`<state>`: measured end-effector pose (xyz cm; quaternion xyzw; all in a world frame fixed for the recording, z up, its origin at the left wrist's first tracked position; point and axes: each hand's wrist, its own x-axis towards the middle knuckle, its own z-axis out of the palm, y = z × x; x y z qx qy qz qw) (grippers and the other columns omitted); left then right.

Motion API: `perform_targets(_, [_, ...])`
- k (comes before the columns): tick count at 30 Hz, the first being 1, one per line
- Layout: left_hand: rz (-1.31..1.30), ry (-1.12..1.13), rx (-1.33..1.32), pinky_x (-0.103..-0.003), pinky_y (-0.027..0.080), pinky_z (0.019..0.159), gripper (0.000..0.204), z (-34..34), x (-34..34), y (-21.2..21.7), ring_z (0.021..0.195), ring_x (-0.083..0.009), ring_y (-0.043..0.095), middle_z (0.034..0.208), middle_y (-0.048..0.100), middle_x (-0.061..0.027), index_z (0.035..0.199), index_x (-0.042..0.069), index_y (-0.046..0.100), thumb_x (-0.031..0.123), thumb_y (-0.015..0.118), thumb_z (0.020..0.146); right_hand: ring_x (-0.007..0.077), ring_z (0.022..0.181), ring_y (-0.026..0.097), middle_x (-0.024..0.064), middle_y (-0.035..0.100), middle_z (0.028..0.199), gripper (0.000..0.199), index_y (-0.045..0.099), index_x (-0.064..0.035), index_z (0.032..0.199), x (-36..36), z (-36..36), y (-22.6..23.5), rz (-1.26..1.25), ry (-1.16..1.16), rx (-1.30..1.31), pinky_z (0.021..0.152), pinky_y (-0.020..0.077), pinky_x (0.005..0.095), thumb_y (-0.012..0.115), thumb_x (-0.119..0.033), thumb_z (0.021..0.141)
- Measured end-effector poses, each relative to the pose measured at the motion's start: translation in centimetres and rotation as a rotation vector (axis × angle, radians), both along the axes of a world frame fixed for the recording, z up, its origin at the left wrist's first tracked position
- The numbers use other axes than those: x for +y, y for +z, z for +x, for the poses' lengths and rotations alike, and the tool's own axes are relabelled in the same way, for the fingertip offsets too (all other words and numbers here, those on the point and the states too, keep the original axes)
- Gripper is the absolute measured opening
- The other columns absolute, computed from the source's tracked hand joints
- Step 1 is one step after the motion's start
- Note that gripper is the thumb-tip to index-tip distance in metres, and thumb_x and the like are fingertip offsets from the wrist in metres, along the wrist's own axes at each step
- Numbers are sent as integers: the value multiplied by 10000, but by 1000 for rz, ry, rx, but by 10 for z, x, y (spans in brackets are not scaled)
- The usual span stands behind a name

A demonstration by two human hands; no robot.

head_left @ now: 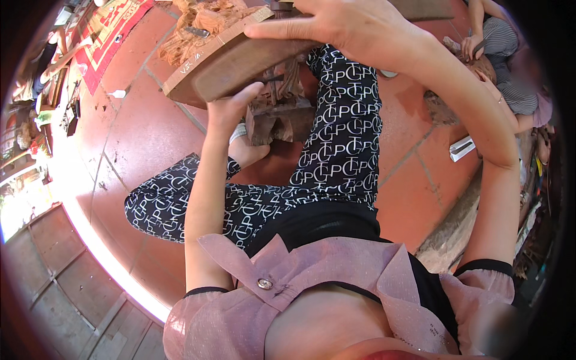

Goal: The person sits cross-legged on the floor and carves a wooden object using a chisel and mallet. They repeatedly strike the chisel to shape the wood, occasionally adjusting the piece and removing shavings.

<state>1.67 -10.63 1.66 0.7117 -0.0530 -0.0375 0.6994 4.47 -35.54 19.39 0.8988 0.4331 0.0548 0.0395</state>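
A thick wooden board (258,66), with a pale edge bearing handwriting, is tilted in front of me. My left hand (231,108) grips its lower left part, thumb on the near face and the other fingers hidden behind. My right hand (354,30) lies over its upper right part, thumb stretched along the face; its other fingers are partly cut off by the picture's top. A short dark cylinder (281,7) stands by that thumb. Beyond the board is an orange-brown wood carving (207,21). Below it sits a dark wooden block (282,124) with a carved figure rising from it.
My bent legs in patterned trousers (345,120) frame the block on the red tiled floor (408,150). At right, another person's hand (473,47) works near carved wood (444,105). A small white box (462,148) and a long log (450,240) lie nearer. A red mat (114,42) is at far left.
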Motion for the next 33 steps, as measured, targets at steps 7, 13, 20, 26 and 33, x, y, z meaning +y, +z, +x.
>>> perform_targets(7, [-78, 152, 49, -261, 582, 721, 240, 25, 17, 30, 796, -140, 666, 906, 675, -77, 975, -7, 654, 15, 786, 776, 374, 851, 640, 174, 574, 926, 876, 351, -206, 1509, -16, -5, -22, 491, -263, 246, 740, 529, 425, 639, 13, 711])
perform_targets(13, [-118, 78, 123, -244, 581, 651, 233, 43, 4, 14, 740, -121, 658, 868, 670, -58, 958, 6, 663, 37, 800, 772, 131, 913, 590, 70, 602, 1151, 808, 342, -134, 1518, -57, -33, -87, 858, -571, 475, 822, 493, 289, 594, -7, 761])
perform_targets(20, [94, -30, -101, -248, 572, 656, 217, 56, 8, -5, 753, -124, 657, 863, 676, -62, 944, -3, 675, 27, 796, 767, 208, 1066, 622, 115, 610, 1251, 825, 350, -176, 1523, -51, -53, -90, 762, -487, 509, 917, 482, 321, 560, 43, 755])
perform_targets(26, [35, -58, -56, -299, 581, 715, 280, 71, 7, 1, 800, -157, 674, 951, 702, -92, 1007, -26, 672, -27, 783, 750, 323, 970, 619, 149, 581, 1084, 895, 328, -200, 1526, -18, -36, -35, 561, -326, 383, 846, 503, 396, 606, 52, 714])
perform_targets(33, [-3, -33, -117, -298, 598, 709, 326, 60, 3, -5, 885, -169, 675, 1020, 690, -101, 1069, -36, 646, -30, 769, 768, 315, 882, 604, 119, 601, 960, 863, 335, -217, 1522, 17, 4, -27, 485, -55, 95, 719, 512, 435, 629, 11, 743])
